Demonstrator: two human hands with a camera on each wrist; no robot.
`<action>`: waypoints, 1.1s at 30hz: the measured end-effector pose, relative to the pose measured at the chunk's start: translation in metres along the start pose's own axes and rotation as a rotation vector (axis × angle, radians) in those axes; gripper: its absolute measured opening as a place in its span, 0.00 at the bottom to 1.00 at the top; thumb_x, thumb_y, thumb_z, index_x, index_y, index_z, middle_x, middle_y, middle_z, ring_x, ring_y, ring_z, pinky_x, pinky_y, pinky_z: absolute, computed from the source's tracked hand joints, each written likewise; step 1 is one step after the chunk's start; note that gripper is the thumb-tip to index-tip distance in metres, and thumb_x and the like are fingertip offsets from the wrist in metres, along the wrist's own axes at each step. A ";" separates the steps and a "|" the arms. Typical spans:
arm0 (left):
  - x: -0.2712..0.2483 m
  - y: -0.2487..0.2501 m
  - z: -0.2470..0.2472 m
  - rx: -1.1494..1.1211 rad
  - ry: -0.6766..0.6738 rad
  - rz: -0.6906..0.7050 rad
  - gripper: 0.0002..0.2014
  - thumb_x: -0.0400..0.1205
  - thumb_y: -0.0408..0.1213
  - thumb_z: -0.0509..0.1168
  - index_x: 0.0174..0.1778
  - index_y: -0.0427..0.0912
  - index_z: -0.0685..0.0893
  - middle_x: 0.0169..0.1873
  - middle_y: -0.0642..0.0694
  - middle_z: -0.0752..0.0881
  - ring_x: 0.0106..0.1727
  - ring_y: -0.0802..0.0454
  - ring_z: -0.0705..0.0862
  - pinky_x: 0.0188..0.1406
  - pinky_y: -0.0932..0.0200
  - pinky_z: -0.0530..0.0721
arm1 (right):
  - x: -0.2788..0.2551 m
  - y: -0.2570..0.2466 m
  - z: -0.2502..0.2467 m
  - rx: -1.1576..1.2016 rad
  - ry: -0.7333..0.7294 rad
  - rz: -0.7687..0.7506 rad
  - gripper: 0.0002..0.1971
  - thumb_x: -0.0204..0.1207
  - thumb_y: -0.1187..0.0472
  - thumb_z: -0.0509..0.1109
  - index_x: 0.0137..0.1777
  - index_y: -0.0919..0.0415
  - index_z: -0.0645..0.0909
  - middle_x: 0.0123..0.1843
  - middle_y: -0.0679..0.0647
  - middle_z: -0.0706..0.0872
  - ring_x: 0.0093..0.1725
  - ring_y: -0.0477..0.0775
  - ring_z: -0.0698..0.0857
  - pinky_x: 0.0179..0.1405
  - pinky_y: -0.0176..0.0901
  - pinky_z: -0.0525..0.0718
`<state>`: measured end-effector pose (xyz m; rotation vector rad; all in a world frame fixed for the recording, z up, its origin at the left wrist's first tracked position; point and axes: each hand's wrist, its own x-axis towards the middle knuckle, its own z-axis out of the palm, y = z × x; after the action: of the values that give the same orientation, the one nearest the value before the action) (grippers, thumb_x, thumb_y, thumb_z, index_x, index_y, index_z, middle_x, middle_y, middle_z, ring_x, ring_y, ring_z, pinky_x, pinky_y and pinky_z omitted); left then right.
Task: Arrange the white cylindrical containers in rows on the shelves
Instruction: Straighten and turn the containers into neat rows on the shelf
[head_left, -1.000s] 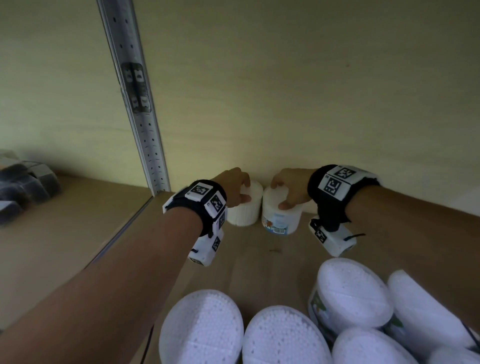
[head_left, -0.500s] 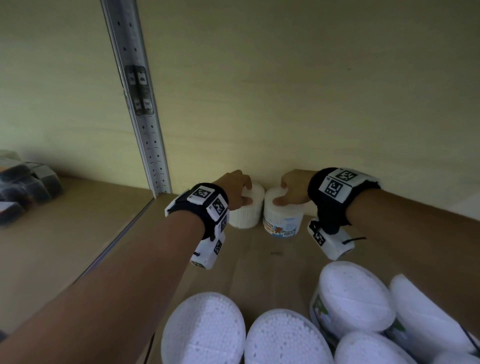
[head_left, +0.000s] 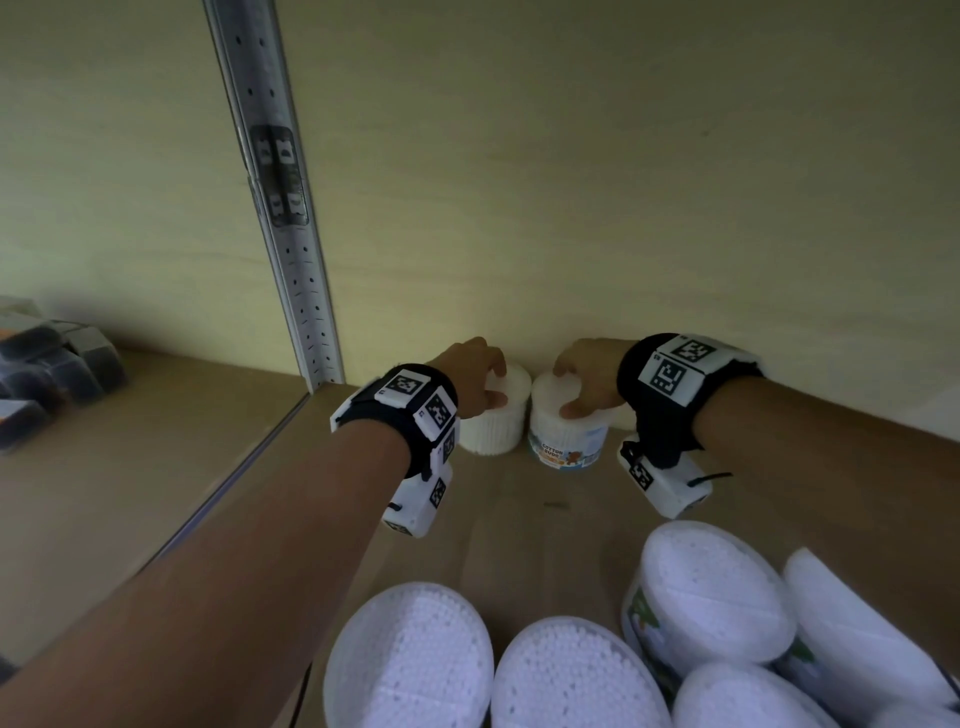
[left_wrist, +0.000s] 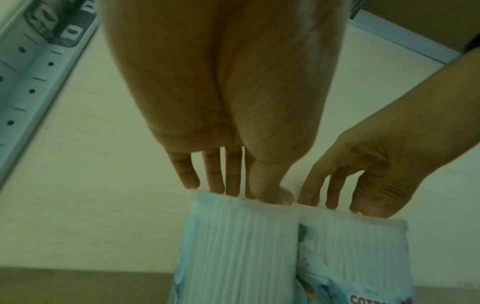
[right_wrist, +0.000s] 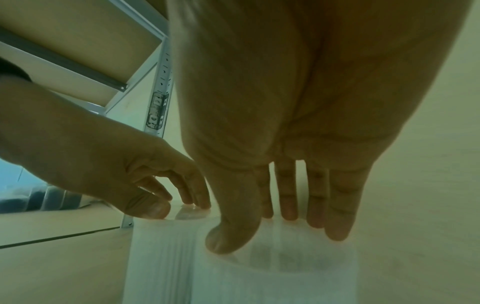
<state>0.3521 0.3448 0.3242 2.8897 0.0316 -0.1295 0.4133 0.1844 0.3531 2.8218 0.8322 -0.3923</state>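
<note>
head: above, facing down-forward into shelf | wrists: close, low, facing two containers (all views share)

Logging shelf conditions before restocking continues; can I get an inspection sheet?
Surface: wooden shelf, small dark speck.
Job's things: left container and labelled container upright, side by side at the back; front containers bunched.
Clutter: dark packets on the neighbouring shelf.
Grippers: left hand grips left container's top; right hand grips labelled container's top.
Cables: short black lead at right wrist unit.
Surroundings: perforated metal upright, pale back panel.
</note>
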 end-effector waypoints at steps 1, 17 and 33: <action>0.000 0.000 0.000 0.000 0.000 0.000 0.22 0.83 0.44 0.64 0.72 0.41 0.72 0.69 0.40 0.71 0.70 0.40 0.73 0.68 0.51 0.71 | -0.001 0.001 -0.001 -0.003 -0.001 -0.013 0.36 0.77 0.50 0.71 0.81 0.63 0.64 0.81 0.59 0.68 0.78 0.61 0.70 0.77 0.50 0.70; 0.002 0.001 -0.001 -0.015 -0.007 0.007 0.22 0.83 0.42 0.65 0.72 0.41 0.73 0.69 0.39 0.72 0.69 0.41 0.74 0.66 0.53 0.72 | -0.012 0.007 -0.006 0.018 0.005 -0.086 0.33 0.76 0.57 0.73 0.81 0.56 0.66 0.80 0.55 0.70 0.78 0.58 0.71 0.74 0.47 0.70; -0.002 0.004 -0.018 -0.026 -0.150 0.064 0.27 0.79 0.18 0.53 0.71 0.44 0.77 0.80 0.42 0.64 0.81 0.45 0.64 0.72 0.50 0.70 | -0.010 0.003 -0.010 -0.012 -0.032 -0.073 0.34 0.77 0.56 0.73 0.81 0.58 0.65 0.80 0.57 0.70 0.78 0.59 0.71 0.74 0.45 0.69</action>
<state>0.3519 0.3450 0.3432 2.8429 -0.0855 -0.3303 0.4087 0.1791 0.3662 2.7732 0.9296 -0.4402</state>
